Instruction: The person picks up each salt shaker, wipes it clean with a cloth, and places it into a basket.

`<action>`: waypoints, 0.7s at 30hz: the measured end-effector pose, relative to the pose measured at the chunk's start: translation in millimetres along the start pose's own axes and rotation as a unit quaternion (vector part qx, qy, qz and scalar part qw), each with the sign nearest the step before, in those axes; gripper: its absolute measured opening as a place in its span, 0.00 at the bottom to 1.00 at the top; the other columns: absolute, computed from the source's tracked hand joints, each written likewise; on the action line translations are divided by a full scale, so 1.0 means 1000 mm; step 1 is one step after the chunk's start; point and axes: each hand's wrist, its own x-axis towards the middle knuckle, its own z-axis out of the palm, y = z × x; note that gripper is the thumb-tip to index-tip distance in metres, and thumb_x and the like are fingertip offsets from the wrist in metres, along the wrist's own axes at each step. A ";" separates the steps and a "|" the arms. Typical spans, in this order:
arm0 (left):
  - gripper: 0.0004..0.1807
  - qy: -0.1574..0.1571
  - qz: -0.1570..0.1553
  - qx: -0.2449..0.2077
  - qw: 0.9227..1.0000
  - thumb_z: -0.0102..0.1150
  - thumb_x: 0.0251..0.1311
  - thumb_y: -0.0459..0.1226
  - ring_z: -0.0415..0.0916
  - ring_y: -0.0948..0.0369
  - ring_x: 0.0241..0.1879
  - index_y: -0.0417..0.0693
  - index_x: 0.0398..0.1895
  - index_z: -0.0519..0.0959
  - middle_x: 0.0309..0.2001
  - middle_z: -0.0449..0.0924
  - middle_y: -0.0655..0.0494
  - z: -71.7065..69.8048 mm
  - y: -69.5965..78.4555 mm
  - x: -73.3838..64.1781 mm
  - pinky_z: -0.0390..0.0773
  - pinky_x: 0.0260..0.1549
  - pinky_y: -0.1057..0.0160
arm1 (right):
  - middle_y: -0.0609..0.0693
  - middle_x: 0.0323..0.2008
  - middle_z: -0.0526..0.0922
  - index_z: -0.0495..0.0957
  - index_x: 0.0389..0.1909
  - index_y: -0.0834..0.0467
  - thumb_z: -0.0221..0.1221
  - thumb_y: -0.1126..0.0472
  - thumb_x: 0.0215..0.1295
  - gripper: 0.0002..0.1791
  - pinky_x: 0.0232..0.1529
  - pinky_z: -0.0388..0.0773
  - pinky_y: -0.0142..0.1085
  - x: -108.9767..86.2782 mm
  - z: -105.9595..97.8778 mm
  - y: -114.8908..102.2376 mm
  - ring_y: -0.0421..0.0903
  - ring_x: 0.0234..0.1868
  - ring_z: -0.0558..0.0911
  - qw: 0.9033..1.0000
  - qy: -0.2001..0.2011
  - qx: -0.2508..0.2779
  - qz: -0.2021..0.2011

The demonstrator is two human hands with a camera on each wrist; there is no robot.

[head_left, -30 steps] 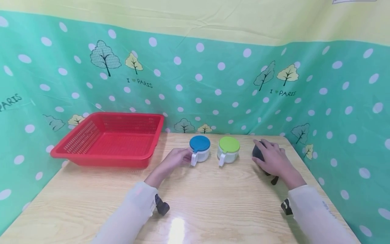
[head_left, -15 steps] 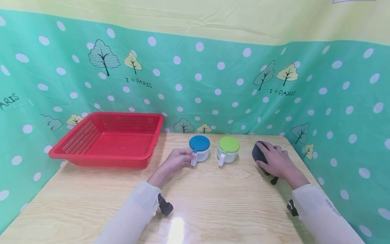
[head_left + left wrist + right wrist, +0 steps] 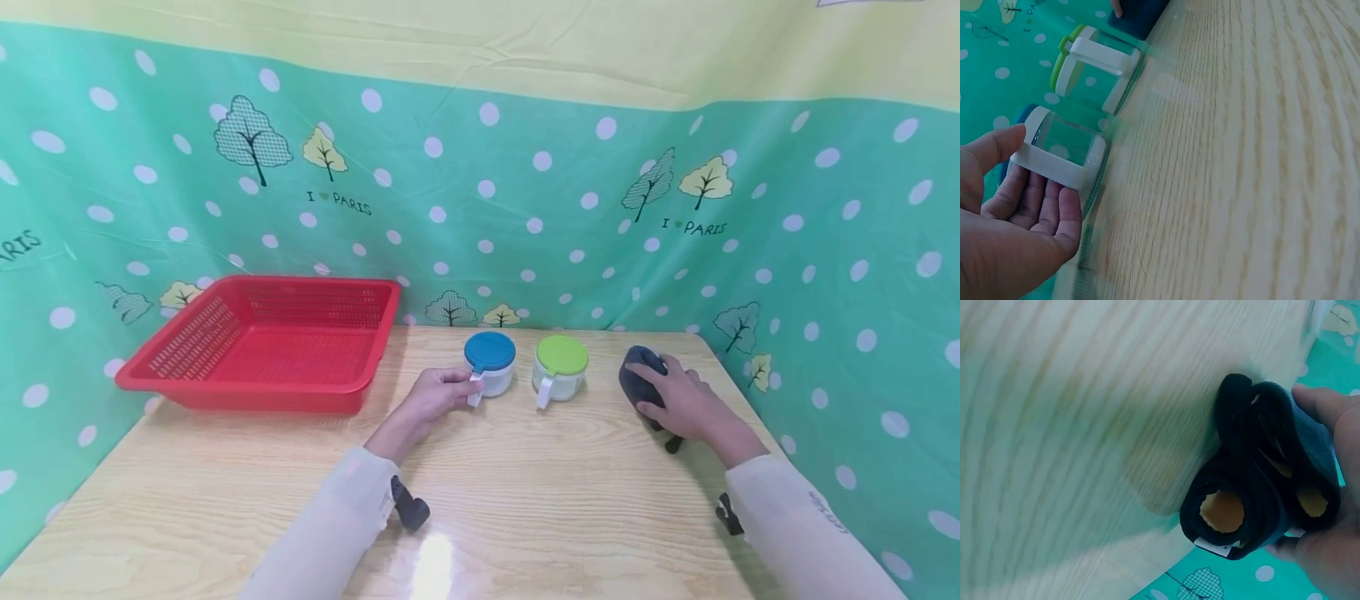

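Note:
In the head view my left hand [image 3: 437,393] is at the white handle of a clear jar with a blue lid [image 3: 490,352]. The left wrist view shows the thumb on one side of that handle [image 3: 1054,167] and curled fingers on the other. Just right of it stands a matching jar with a green lid [image 3: 562,357], untouched. Farther right, my right hand [image 3: 686,402] grips a rolled dark cloth [image 3: 637,379]. Its coiled ends and a small white tag show in the right wrist view, with thumb and fingers on opposite sides of the roll [image 3: 1316,440].
A red perforated plastic basket [image 3: 270,387] stands at the back left of the wooden table [image 3: 525,500]. Behind and beside the table hangs a green dotted curtain [image 3: 450,200].
My left hand has shifted slightly right, its fingers coming onto the jar's handle. My right hand has moved slightly, uncovering more of the dark cloth. The jars stay in place.

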 end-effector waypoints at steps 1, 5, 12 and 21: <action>0.15 0.003 -0.003 0.005 1.000 0.68 0.63 0.33 0.83 0.55 0.46 0.32 0.49 0.83 0.51 0.83 0.45 0.000 0.000 0.000 0.81 0.54 0.55 | 0.80 0.67 0.58 0.65 0.74 0.51 0.62 0.53 0.72 0.33 0.48 0.72 0.73 0.000 0.000 0.001 0.82 0.55 0.71 1.000 -0.004 -0.001 -0.001; 0.15 0.002 -0.005 0.036 0.999 0.68 0.64 0.37 0.81 0.56 0.48 0.34 0.49 0.84 0.52 0.82 0.47 0.000 0.000 0.001 0.78 0.56 0.54 | 0.81 0.64 0.63 0.69 0.71 0.53 0.62 0.54 0.71 0.29 0.45 0.75 0.71 0.003 0.000 0.003 0.80 0.52 0.73 1.000 -0.014 -0.003 -0.007; 0.14 0.001 0.013 0.049 0.999 0.65 0.66 0.37 0.78 0.57 0.49 0.33 0.46 0.84 0.50 0.82 0.49 0.003 -0.001 0.002 0.77 0.57 0.53 | 0.77 0.59 0.66 0.72 0.65 0.53 0.64 0.60 0.69 0.24 0.38 0.78 0.65 0.005 0.001 0.003 0.71 0.47 0.75 1.000 -0.006 -0.002 -0.014; 0.13 0.036 0.025 0.022 0.999 0.59 0.66 0.34 0.75 0.56 0.47 0.28 0.42 0.81 0.44 0.82 0.45 -0.001 0.000 0.003 0.75 0.51 0.58 | 0.74 0.55 0.66 0.72 0.60 0.52 0.62 0.67 0.68 0.21 0.33 0.80 0.58 0.008 0.004 0.006 0.69 0.45 0.74 1.000 0.012 0.006 -0.026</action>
